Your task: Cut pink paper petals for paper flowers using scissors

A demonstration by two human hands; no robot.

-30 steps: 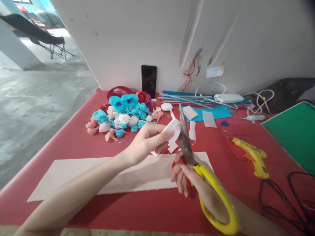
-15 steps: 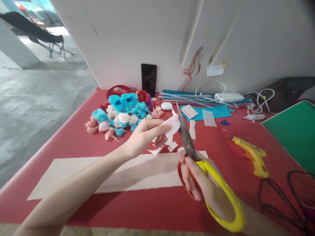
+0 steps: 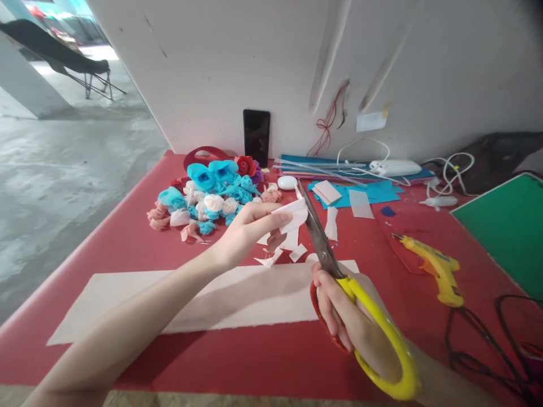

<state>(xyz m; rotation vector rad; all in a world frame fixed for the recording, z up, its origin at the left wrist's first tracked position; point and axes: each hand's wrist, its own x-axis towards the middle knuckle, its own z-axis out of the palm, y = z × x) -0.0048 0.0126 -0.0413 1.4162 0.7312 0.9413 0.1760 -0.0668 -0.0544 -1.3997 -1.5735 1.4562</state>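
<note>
A small folded piece of pale pink crepe paper (image 3: pixel 297 214) is pinched between the thumb and fingers of my left hand (image 3: pixel 254 229). My right hand (image 3: pixel 350 311) grips scissors (image 3: pixel 324 257) with one yellow and one red handle loop. Their blades point up and away, against the right edge of the held paper. Below both hands a long pale pink paper strip (image 3: pixel 237 299) lies across the table, partly covered by my left forearm. Cut paper scraps (image 3: pixel 298 252) are scattered just beyond it.
Blue, white, pink and red paper flowers (image 3: pixel 214 200) are heaped at the back left. A black phone (image 3: pixel 257 138) leans on the wall. To the right lie a yellow glue gun (image 3: pixel 432 268), its black cord, and a green board (image 3: pixel 509 232). Blue paper (image 3: pixel 369 195) lies at the back.
The scissor blades have drawn closer together along the paper's edge, and the red loop has moved toward the yellow one. The held paper has shifted slightly left.
</note>
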